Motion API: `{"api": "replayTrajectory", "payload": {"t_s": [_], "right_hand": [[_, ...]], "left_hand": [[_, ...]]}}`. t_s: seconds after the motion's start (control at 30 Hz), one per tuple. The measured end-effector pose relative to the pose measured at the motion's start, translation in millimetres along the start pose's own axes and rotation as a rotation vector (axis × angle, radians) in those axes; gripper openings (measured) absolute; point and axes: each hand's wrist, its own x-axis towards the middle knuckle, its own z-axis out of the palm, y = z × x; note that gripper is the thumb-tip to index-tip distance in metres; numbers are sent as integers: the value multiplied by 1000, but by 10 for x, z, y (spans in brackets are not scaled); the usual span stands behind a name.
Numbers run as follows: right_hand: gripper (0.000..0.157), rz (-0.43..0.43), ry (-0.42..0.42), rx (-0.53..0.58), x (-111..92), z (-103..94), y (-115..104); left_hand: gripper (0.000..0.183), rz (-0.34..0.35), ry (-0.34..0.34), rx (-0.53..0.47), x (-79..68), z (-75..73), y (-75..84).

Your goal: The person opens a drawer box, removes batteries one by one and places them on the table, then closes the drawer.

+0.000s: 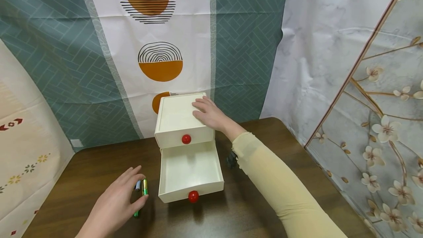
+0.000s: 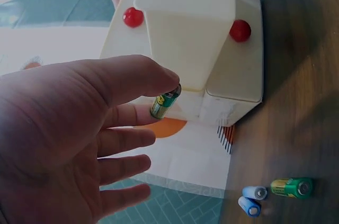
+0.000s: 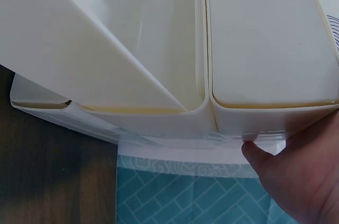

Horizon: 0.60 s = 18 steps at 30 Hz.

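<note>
My left hand (image 1: 115, 201) pinches a small green-and-gold battery (image 2: 165, 102) between thumb and index finger, the other fingers spread. It hovers left of a white cabinet (image 1: 180, 113) with stacked drawers. The cabinet's middle drawer (image 1: 191, 172) is pulled out, showing its bare white floor, with a red knob (image 1: 193, 196) on its front. Above it, the top drawer, with its own red knob (image 1: 186, 139), is pushed in. The bottom drawer (image 2: 238, 70) shows in the left wrist view, also in. My right hand (image 1: 211, 114) rests its extended fingers on the cabinet top near the right edge.
On the brown table, left of the cabinet, lie a green battery (image 2: 292, 187) and two blue batteries (image 2: 255, 193). A patterned cloth (image 1: 244, 47) hangs right behind the cabinet. A small black object (image 1: 232, 159) shows beside my right sleeve.
</note>
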Motion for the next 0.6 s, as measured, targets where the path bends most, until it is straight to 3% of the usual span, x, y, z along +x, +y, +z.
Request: {"api": "replayTrajectory", "payload": {"t_s": [0.27, 0.6], "right_hand": [[57, 7, 6, 2, -2, 3, -9], [57, 7, 4, 2, 4, 6, 4]], "left_hand": [[46, 94, 67, 15, -71, 150, -134], [54, 80, 36, 31, -153, 223, -236]]}}
